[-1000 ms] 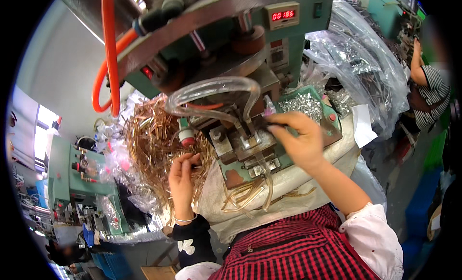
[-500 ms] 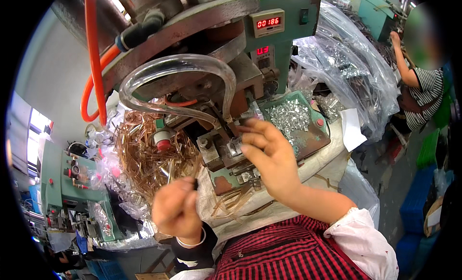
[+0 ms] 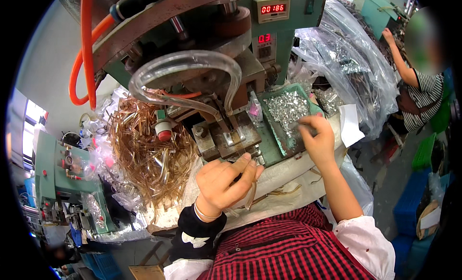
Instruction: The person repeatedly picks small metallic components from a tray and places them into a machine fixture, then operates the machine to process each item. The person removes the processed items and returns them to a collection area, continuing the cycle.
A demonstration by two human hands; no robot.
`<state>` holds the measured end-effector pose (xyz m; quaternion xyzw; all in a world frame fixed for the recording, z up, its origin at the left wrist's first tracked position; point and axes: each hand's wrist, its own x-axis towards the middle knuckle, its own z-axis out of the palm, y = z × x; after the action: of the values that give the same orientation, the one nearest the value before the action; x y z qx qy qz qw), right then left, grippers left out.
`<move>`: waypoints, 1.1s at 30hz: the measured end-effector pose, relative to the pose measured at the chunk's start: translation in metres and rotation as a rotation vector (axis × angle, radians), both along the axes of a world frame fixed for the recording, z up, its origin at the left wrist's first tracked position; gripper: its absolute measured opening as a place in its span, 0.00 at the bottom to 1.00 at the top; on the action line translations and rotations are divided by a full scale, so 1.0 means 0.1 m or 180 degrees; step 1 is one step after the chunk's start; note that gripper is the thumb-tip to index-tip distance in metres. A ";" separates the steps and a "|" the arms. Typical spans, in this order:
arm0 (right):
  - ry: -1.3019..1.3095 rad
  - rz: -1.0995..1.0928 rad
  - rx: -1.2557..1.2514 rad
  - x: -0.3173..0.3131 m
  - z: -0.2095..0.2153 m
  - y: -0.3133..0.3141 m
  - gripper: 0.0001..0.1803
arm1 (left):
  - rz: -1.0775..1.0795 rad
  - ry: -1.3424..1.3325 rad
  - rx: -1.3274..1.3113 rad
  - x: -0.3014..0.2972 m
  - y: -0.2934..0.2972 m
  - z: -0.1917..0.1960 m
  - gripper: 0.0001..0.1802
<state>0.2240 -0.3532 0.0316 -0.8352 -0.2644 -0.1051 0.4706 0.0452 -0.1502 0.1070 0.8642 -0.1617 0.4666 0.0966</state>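
In front of the press die block (image 3: pixel 236 138), my left hand (image 3: pixel 224 181) is closed in a pinch on a thin translucent brown strip (image 3: pixel 251 196). Part of the strip hangs below the fingers; its other end runs toward the die. A small shiny piece (image 3: pixel 229 139) lies on the block. My right hand (image 3: pixel 318 140) is over the right side of the green tray (image 3: pixel 275 135), beside a heap of small silvery metal pieces (image 3: pixel 288 111). Its thumb and fingers are bent and apart, slightly blurred, with nothing visible between them.
A clear looped hose (image 3: pixel 187 56) arches above the die. Left of the press, a red push button (image 3: pixel 164 135) stands by a pile of brown strips (image 3: pixel 144 159). Plastic sheeting (image 3: pixel 346 63) covers material behind the tray. Another person (image 3: pixel 423 97) works at the far right.
My left hand has moved right and up to the die's front. My right hand has left the die and gone right to the tray. The press's upper part looks higher.
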 end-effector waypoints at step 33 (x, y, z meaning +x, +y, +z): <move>0.0791 0.0768 0.1483 -0.29 0.33 0.32 0.09 | 0.1791 0.1155 -0.3019 -0.80 1.25 -0.93 0.04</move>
<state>0.1953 -0.3214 0.0647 -0.6735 -0.2709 -0.0032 0.6877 -0.0345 -0.0251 0.0138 0.8023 0.3201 0.3402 0.3716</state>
